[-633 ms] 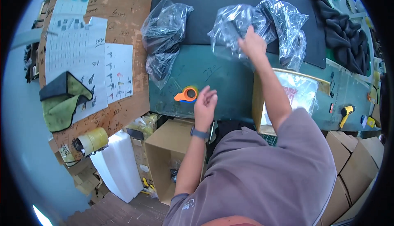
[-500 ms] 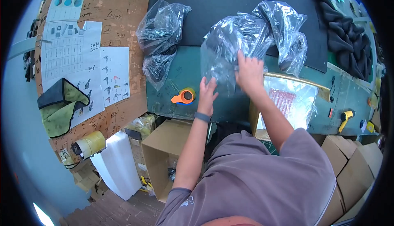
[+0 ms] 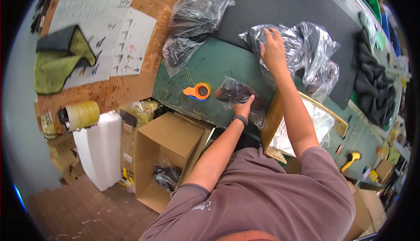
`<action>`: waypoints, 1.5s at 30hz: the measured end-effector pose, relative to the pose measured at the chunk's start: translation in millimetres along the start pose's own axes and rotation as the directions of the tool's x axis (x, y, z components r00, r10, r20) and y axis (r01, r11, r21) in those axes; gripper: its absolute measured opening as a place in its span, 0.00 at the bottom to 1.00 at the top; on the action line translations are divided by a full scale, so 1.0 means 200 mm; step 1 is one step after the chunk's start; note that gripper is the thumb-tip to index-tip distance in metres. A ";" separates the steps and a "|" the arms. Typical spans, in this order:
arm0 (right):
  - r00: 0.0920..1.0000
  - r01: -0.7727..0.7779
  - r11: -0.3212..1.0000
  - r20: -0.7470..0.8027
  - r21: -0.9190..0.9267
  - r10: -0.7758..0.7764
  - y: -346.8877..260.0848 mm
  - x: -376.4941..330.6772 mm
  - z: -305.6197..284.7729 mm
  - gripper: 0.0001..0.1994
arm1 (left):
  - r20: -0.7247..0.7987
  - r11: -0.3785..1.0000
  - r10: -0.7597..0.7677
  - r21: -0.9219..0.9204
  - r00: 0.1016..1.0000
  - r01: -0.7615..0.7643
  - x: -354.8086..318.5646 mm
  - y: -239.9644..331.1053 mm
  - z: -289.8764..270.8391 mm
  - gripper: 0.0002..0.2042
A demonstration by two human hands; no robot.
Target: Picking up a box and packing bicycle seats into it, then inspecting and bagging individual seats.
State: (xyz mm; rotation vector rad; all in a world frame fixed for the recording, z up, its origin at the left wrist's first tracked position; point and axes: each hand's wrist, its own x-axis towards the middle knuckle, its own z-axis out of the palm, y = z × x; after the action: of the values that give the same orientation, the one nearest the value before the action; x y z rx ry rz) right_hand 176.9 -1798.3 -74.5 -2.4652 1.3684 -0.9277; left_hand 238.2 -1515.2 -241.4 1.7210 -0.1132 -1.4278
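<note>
Working from left to right on my feed, I have a clear bag of dark goods (image 3: 201, 15) at eleven o'clock from the left hand, and an orange tape holder (image 3: 199, 92) between nine and ten. The small clear bag (image 3: 233, 92), dark inside, lies at the left hand (image 3: 243, 107), at eleven o'clock from it; the thumb touches its edge, but the other fingers are hidden, so I cannot tell whether they clamp it. My right hand (image 3: 274, 53), thumb and fingers parted, is on a crumpled clear bag (image 3: 289, 43), most of it toward three o'clock. Beyond, also at three, sits another clear bag (image 3: 321, 59).
</note>
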 end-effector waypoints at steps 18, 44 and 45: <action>0.482 0.549 0.769 0.876 -0.328 0.028 -0.30 -0.88 0.34 0.27 | 0.182 0.824 0.428 0.325 0.885 -0.465 -1.12 0.28 -1.05 0.41; -0.576 0.660 -0.197 0.321 0.725 -0.751 -3.68 -2.74 1.33 0.23 | -0.563 0.786 -0.613 -0.364 0.555 0.499 -1.54 -1.61 -3.56 0.35; -0.523 0.627 -0.174 0.245 0.759 -0.816 -3.66 -2.78 1.36 0.25 | -0.680 0.886 -0.430 -0.189 0.594 0.424 -1.58 -1.59 -3.55 0.33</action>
State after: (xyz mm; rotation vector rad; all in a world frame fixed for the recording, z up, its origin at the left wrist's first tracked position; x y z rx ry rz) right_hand 642.2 -972.2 -218.8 -2.5721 -1.4255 0.2767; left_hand 584.0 -751.0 -239.9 2.2778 0.7898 -0.9496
